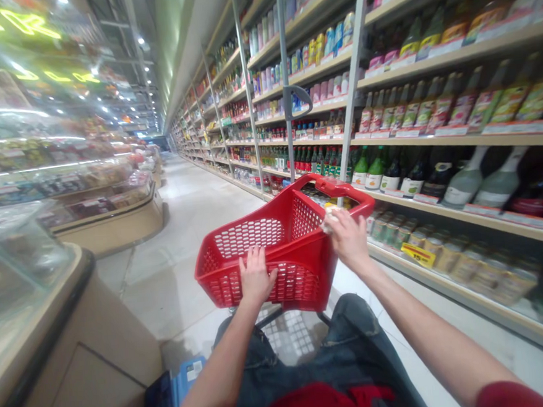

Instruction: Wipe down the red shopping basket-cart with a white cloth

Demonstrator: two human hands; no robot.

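Note:
A red plastic shopping basket (255,235) sits in front of me at lap height, tilted, its red handle (340,189) raised at the far right. My left hand (255,278) grips the near rim of the basket, fingers curled over the edge. At the basket's right rim, my right hand (348,235) is closed around a small pale item (330,215) that I cannot make out. My legs in dark jeans show below the basket.
Tall shelves (434,136) of bottles and jars run along the right. A glass display counter (48,269) stands at the left, more counters (113,202) beyond. The tiled aisle (196,196) stretches ahead between them. A blue object (188,373) lies on the floor by my left leg.

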